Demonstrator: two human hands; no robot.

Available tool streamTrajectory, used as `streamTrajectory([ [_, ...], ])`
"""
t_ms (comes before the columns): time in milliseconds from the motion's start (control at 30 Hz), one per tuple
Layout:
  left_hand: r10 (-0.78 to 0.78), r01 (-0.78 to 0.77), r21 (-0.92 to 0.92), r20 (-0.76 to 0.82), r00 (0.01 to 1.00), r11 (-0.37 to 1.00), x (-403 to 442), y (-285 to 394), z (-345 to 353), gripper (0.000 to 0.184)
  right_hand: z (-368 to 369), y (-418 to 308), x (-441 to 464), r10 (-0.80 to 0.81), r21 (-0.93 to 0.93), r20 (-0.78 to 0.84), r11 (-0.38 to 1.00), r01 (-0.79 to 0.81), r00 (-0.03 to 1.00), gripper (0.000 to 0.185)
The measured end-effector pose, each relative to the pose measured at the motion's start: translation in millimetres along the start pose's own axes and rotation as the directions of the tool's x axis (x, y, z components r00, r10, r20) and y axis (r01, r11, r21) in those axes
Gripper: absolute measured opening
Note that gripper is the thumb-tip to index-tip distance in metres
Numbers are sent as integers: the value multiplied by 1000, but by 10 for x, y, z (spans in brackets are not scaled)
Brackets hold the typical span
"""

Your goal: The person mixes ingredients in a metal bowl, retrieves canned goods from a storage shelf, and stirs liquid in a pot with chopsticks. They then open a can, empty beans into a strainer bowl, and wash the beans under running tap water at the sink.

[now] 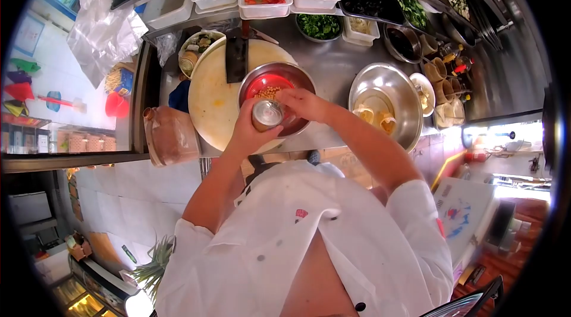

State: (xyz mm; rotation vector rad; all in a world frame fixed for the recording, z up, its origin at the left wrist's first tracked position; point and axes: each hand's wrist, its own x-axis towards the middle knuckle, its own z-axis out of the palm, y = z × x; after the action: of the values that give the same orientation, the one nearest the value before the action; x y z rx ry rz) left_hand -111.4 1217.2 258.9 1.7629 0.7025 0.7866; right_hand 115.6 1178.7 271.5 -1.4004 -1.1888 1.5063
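Observation:
My left hand is wrapped round a metal can, tipped with its silvery end toward me. The can is over a red bowl that sits inside a steel bowl. Small yellow kernels or beans lie in the red bowl by the can's far end. My right hand is closed at that end, fingers bent and pressed together; what they grip is hidden. Left of the bowls, a cleaver lies on the round cutting board.
To the right stands a large steel basin with food pieces inside. White tubs of chopped vegetables line the back, below a shelf of trays. A brown jug stands at the left edge; bottles and cups are at the far right.

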Motion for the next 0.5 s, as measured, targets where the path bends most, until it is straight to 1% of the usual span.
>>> streamTrajectory([
  [67,36,-34,97,-13,999,995,37,-66,3,82,-12,-2,50,50,-70,-95,996,-57,994,38],
  [100,17,-15,90,-16,1000,996,50,-92,9,82,-17,-5,76,72,-103,-145,991,-87,987,37],
  [167,-21,23,76,-22,1000,997,76,-135,24,82,16,-161,42,197,-15,-176,979,-202,965,29],
  [200,-24,25,108,-11,1000,994,91,-181,24,82,27,-217,36,258,29,-187,966,-257,948,25],
  [267,-32,30,171,8,999,985,128,-250,12,83,28,-219,72,327,240,-116,925,-294,938,24],
  [300,-5,5,211,0,1000,977,140,-281,13,83,18,-216,88,356,340,-74,887,-312,932,23],
  [367,50,-43,290,-16,999,956,178,-288,21,83,-38,-165,149,384,355,9,862,-362,923,23],
  [467,3,13,230,-69,998,973,210,-267,67,81,-83,-184,238,397,343,94,848,-404,913,22],
  [500,-2,23,256,-81,997,966,233,-255,71,80,-85,-208,266,396,334,115,848,-411,911,21],
])
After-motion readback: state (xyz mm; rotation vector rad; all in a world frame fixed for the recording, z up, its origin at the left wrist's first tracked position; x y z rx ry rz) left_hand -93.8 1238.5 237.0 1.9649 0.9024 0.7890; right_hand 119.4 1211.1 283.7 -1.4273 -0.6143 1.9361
